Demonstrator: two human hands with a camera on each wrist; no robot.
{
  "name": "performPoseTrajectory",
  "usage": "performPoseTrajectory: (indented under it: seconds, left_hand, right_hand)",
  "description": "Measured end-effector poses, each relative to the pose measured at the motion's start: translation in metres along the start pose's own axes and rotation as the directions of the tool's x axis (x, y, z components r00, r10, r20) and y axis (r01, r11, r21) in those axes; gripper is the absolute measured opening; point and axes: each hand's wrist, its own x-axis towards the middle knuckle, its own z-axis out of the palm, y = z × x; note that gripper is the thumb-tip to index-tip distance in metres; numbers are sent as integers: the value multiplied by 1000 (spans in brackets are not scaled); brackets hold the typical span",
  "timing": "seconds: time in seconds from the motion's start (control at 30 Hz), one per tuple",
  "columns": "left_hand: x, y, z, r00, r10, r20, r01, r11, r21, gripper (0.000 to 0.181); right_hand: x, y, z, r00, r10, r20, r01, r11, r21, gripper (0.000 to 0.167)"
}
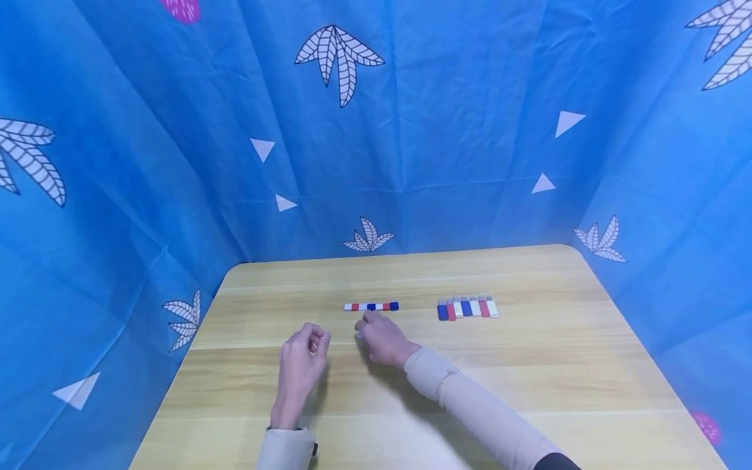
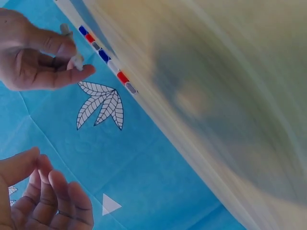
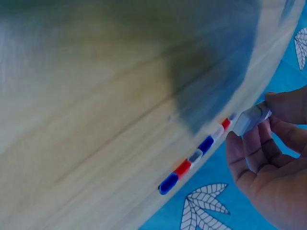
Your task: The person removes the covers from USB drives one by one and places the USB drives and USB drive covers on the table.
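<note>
My right hand [image 1: 384,339] pinches a small white flash drive [image 3: 250,120] between thumb and fingers, just in front of a row of small blocks. In the right wrist view the fingers hide part of the drive. That row, which looks like caps [image 1: 371,307], lies side by side in white, red and blue. To the left, my left hand [image 1: 302,362] hovers over the table with fingers loosely bent. Nothing shows between its fingers [image 2: 60,189] in the left wrist view.
Right of the caps, several flash drives [image 1: 467,308] in blue, red and white lie in a second row, metal ends pointing away. The wooden table [image 1: 529,391] has rounded far corners. Blue patterned curtain [image 1: 446,130] surrounds its back and sides.
</note>
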Motion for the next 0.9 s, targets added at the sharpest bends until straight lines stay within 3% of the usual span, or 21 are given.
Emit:
performPoseTrajectory:
  seconds: [0.1,0.2,0.27,0.33,0.43,0.47,0.63,0.83,0.9]
  left_hand:
    - [1,2,1,1000,0,17,0,1000,1,10]
    - [4,6,1,1000,7,30,-7,1000,0,10]
    - [6,8,2,999,14,41,-14,1000,-2,10]
    - [8,11,2,998,19,55,-19,1000,0,11]
    - [9,16,4,997,27,78,-27,1000,-7,13]
    - [10,18,5,996,30,83,-29,1000,-8,13]
    - [12,25,10,994,47,96,-46,999,-20,18]
    - [18,36,15,987,96,132,-93,995,-28,22]
    - [20,39,16,984,102,148,-98,995,-35,24]
  right_hand:
    - [1,4,-8,1000,19,-13,-18,997,75,50]
    - [2,8,-18,997,66,-25,-58,967,249,39]
    - [2,12,-27,993,117,-7,-104,904,414,30]
    - [2,16,-35,984,174,28,-159,804,573,25]
    - [0,22,-46,969,243,51,-209,688,695,23]
    - [-1,24,-49,965,259,47,-214,666,715,22]
    - [-5,32,-61,955,296,-9,-183,614,768,17]
    - [-11,37,-71,949,316,-6,-158,491,856,21]
    - [-14,37,-75,946,324,9,-168,467,868,20]
